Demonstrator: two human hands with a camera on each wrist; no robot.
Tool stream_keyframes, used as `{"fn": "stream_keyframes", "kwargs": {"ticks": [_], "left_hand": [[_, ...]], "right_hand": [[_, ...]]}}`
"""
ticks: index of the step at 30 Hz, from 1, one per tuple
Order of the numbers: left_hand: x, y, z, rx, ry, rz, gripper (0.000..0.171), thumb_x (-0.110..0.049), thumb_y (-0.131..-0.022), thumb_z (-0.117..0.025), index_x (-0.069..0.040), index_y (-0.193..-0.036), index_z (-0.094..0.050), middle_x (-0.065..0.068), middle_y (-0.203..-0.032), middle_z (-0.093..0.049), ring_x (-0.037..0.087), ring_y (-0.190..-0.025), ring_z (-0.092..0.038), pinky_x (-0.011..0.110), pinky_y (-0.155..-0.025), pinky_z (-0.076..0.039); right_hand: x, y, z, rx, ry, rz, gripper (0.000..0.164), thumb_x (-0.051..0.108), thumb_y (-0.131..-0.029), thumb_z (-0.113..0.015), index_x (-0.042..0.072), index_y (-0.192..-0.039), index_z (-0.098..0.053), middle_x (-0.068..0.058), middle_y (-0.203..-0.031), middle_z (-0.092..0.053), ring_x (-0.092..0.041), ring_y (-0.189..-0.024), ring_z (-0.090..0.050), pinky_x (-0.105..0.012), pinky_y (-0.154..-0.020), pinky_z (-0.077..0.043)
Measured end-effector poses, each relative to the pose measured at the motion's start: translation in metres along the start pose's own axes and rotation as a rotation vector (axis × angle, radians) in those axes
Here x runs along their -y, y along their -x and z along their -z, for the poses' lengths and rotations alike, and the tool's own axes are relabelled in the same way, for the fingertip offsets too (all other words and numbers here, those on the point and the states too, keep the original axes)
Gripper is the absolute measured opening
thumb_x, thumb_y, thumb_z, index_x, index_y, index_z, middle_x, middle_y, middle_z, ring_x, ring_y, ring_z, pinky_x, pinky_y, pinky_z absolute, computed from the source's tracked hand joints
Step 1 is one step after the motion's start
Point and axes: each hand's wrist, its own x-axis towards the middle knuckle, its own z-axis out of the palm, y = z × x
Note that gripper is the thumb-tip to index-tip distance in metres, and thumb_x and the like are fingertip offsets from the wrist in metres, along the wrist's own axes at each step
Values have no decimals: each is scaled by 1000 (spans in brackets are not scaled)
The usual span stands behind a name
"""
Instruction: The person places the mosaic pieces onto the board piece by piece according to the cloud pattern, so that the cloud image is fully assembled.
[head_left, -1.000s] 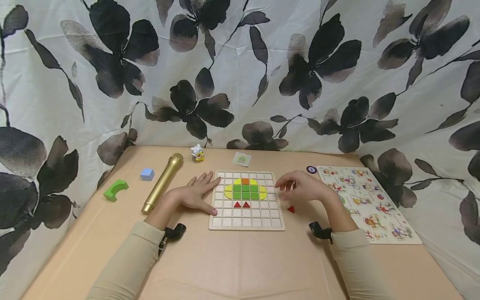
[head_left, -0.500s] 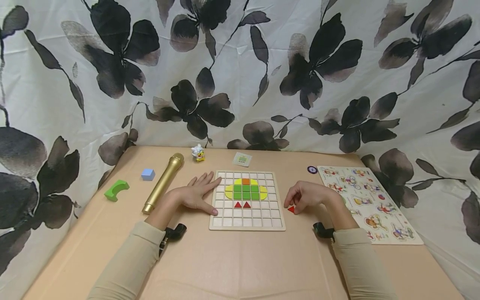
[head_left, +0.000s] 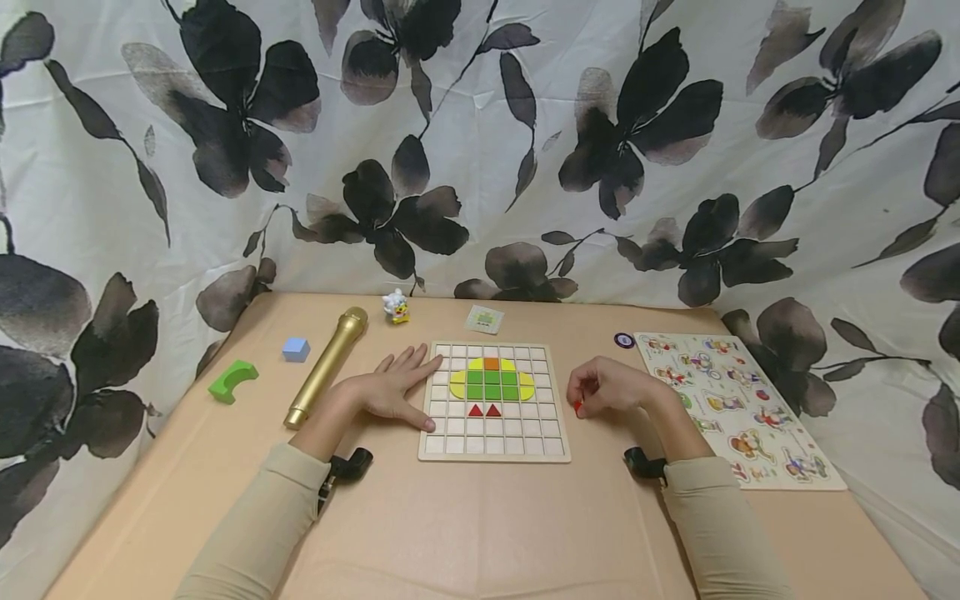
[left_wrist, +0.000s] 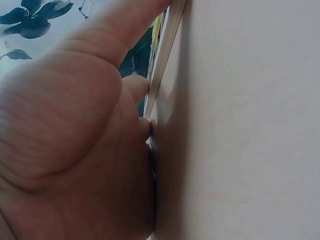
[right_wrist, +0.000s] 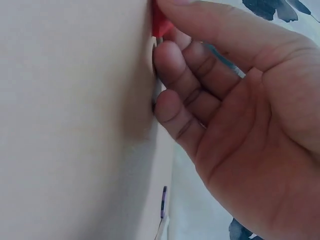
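Note:
My right hand [head_left: 613,387] pinches a small red triangle tile [right_wrist: 160,24] between thumb and fingertips, just right of the board. My left hand [head_left: 388,388] lies with straight, spread fingers on the left edge of the white gridded board [head_left: 450,446]; its thumb touches the frame. On the grid, green square tiles [head_left: 492,384] form a block with yellow rounded tiles [head_left: 527,386] at its sides and an orange square [head_left: 491,363] on top. Two red triangles [head_left: 492,410] sit a little below the block. In the left wrist view, the palm [left_wrist: 55,125] hides most of the board.
A small picture card [head_left: 483,319] lies behind the board. To the left are a gold microphone [head_left: 326,367], a blue block [head_left: 296,349], a green arch block [head_left: 233,381] and a small toy figure [head_left: 395,307]. A round token [head_left: 624,340] and a picture board [head_left: 738,408] lie right.
My right hand came down and slightly right to the red triangle on the table, then pinched it and raised it a little. My left hand stayed in place.

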Motion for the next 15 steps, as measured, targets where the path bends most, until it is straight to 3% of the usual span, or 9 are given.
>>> {"fn": "stream_keyframes", "kwargs": {"ticks": [3,7,11,15], "left_hand": [[-1,1,1,3,-10,9,126,-69,-80,-78,-17,-169,-6,21,-174,12,40,-161,14,63,-128,9],[-1,1,2,10,-11,15,126,-70,-80,-78,-18,-169,-6,20,-174,13,39,-161,14,63,-128,9],[0,0,2,5,-4,8,127,-70,-79,-78,-18,-169,-6,21,-174,13,40,-161,14,63,-128,8],[0,0,1,-1,7,2,127,-69,-78,-79,-15,-169,-8,22,-174,12,42,-161,13,64,-127,8]], "right_hand": [[-1,-1,0,-47,-26,19,13,-6,-83,-81,-2,-91,-71,-15,-82,-73,-13,-70,-59,-21,-64,-49],[3,-2,-1,-173,-20,29,13,-1,-84,-82,7,-90,-73,-12,-84,-76,-16,-71,-62,-23,-63,-51],[16,-7,-3,-293,-15,58,15,3,-85,-84,14,-91,-74,-10,-88,-76,-25,-77,-64,-26,-68,-52],[33,-16,-9,-349,-25,94,14,3,-86,-84,12,-94,-76,-10,-92,-76,-26,-81,-65,-24,-72,-52]]}}
